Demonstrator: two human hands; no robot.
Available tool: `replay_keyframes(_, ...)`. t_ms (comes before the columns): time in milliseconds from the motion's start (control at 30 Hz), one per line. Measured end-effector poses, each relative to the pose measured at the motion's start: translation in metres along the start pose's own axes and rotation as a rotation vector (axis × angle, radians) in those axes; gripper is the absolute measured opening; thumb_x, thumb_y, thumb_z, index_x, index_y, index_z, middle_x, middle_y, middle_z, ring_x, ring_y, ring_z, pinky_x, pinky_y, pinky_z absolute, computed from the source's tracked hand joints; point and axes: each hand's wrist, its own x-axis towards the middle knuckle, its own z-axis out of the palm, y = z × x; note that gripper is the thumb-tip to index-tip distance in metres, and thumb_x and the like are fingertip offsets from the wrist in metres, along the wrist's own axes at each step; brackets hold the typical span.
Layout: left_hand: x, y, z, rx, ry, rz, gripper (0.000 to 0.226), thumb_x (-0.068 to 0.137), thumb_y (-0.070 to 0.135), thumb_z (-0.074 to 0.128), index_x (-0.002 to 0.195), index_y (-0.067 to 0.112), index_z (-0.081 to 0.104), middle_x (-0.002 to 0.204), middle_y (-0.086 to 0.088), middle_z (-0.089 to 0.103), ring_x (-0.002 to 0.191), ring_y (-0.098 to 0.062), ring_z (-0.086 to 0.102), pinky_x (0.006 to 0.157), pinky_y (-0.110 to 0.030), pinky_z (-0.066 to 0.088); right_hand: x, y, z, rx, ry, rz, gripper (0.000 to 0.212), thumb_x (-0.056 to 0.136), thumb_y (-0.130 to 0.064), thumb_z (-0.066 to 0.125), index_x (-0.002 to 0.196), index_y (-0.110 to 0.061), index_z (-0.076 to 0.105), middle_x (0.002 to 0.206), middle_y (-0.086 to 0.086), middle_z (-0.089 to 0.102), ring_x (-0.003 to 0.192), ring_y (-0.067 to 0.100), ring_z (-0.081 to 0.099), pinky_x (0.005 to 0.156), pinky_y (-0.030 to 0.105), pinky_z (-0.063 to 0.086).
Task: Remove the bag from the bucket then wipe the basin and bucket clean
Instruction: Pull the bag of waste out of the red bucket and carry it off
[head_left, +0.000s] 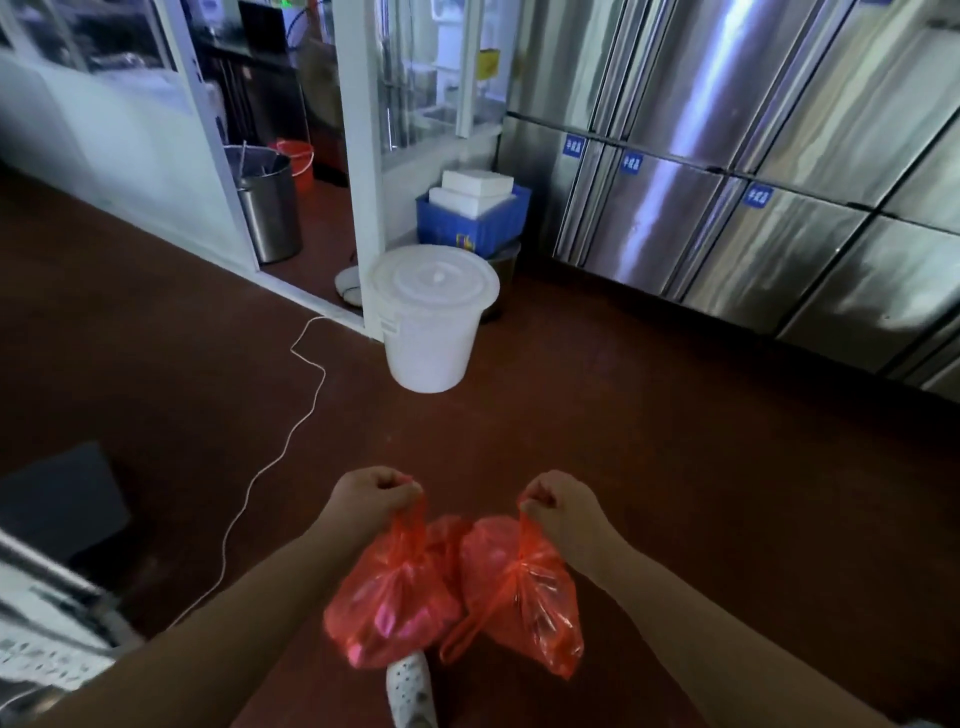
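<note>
Already the red bag (452, 587) was out of any bucket and was held up over the floor (675, 467), gathered into two bulging lobes. The left hand (371, 496) was closed tight on the twisted top of one lobe, and the right hand (558, 501) was clamped on the top of the other, the two fists kept a little apart with the plastic hanging below and between them. A white shoe (410, 686) was seen just under the bag. Well ahead of the hands a white lidded bucket (431, 317) stood on the floor, with a steel bin (270, 208) and an orange bucket (298, 158) farther off to the left. Which bucket the bag came from could not be told, and no basin or cloth was seen. The removal step was judged done; disposal of the bag and all the wiping were judged left.
</note>
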Motion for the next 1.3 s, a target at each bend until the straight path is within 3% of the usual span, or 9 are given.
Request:
replay_keyframes(67, 0.044, 0.021, 0.018, -0.069, -0.046, -0.007, 0.011, 0.077, 0.005, 0.074, 0.07, 0.013, 0.071, 0.054, -0.002, 0.067, 0.045, -0.009, 0.057, 0.046, -0.018, 0.047, 0.047, 0.004, -0.011, -0.044, 0.047, -0.045, 0.032, 0.085, -0.008, 0.062, 0.069, -0.034, 0.052, 0.083, -0.01, 0.052, 0.073, 0.0, 0.05, 0.065, 0.009, 0.039)
replay_keyframes(133, 0.089, 0.04, 0.034, -0.115, -0.094, -0.006, 0.013, 0.074, 0.002, 0.075, 0.071, 0.015, 0.073, 0.063, -0.006, 0.071, 0.056, -0.013, 0.063, 0.055, -0.022, 0.051, 0.094, 0.006, -0.02, -0.067, 0.071, -0.079, 0.036, 0.084, -0.009, 0.064, 0.067, -0.038, 0.051, 0.082, -0.012, 0.051, 0.076, -0.004, 0.051, 0.067, 0.009, 0.04)
replay_keyframes(300, 0.191, 0.083, 0.065, -0.088, -0.257, 0.014, 0.019, 0.075, 0.003, 0.074, 0.087, 0.017, 0.072, 0.085, -0.004, 0.074, 0.081, -0.015, 0.07, 0.069, -0.022, 0.054, 0.207, 0.003, -0.047, -0.027, 0.082, -0.095, 0.033, 0.08, -0.011, 0.067, 0.068, -0.04, 0.058, 0.08, -0.011, 0.053, 0.077, -0.004, 0.052, 0.067, 0.009, 0.041)
replay_keyframes(400, 0.24, 0.109, 0.088, -0.112, -0.256, 0.017, 0.027, 0.076, -0.005, 0.069, 0.095, 0.014, 0.07, 0.093, -0.003, 0.073, 0.087, -0.014, 0.068, 0.067, -0.016, 0.054, 0.269, -0.002, -0.064, -0.02, 0.071, -0.099, 0.031, 0.08, -0.013, 0.068, 0.068, -0.041, 0.06, 0.079, -0.009, 0.055, 0.075, 0.0, 0.053, 0.065, 0.013, 0.042)
replay_keyframes(600, 0.344, 0.146, 0.129, -0.171, -0.25, 0.002, 0.04, 0.078, -0.001, 0.068, 0.115, 0.014, 0.063, 0.107, -0.006, 0.069, 0.101, -0.02, 0.065, 0.091, -0.038, 0.053, 0.393, 0.0, -0.085, -0.001, -0.048, -0.182, 0.008, 0.079, -0.012, 0.068, 0.079, -0.021, 0.069, 0.082, -0.003, 0.059, 0.077, 0.005, 0.055, 0.071, 0.021, 0.044)
replay_keyframes(833, 0.455, 0.179, 0.164, -0.157, -0.077, -0.024, 0.014, 0.079, 0.007, 0.071, 0.092, 0.012, 0.068, 0.089, -0.012, 0.072, 0.083, -0.026, 0.069, 0.079, -0.042, 0.057, 0.54, 0.03, -0.112, 0.057, -0.161, -0.27, 0.019, 0.079, -0.013, 0.068, 0.068, -0.026, 0.062, 0.077, -0.006, 0.058, 0.071, -0.001, 0.054, 0.065, 0.012, 0.042)
replay_keyframes(933, 0.498, 0.189, 0.171, -0.161, 0.003, -0.083, 0.011, 0.078, 0.006, 0.071, 0.088, 0.009, 0.069, 0.086, -0.017, 0.072, 0.077, -0.029, 0.067, 0.077, -0.046, 0.055, 0.601, 0.041, -0.115, 0.024, -0.219, -0.304, 0.01, 0.079, -0.014, 0.069, 0.071, -0.018, 0.066, 0.072, -0.012, 0.055, 0.071, -0.004, 0.054, 0.064, 0.011, 0.04)
replay_keyframes(1167, 0.589, 0.199, 0.172, -0.218, 0.231, -0.157, 0.003, 0.082, 0.004, 0.067, 0.08, 0.005, 0.068, 0.064, -0.005, 0.065, 0.055, -0.012, 0.056, 0.052, -0.021, 0.044, 0.716, 0.042, -0.089, -0.022, -0.315, -0.404, 0.006, 0.077, -0.021, 0.071, 0.073, -0.017, 0.069, 0.07, -0.013, 0.054, 0.071, 0.001, 0.054, 0.063, 0.013, 0.04)
replay_keyframes(1300, 0.645, 0.182, 0.159, -0.255, 0.304, -0.203, 0.005, 0.082, 0.002, 0.066, 0.085, 0.005, 0.07, 0.073, -0.007, 0.068, 0.067, -0.019, 0.059, 0.063, -0.026, 0.047, 0.78, 0.045, -0.066, -0.039, -0.367, -0.371, 0.01, 0.078, -0.021, 0.071, 0.07, -0.024, 0.064, 0.07, -0.015, 0.058, 0.073, 0.001, 0.056, 0.068, 0.019, 0.045)
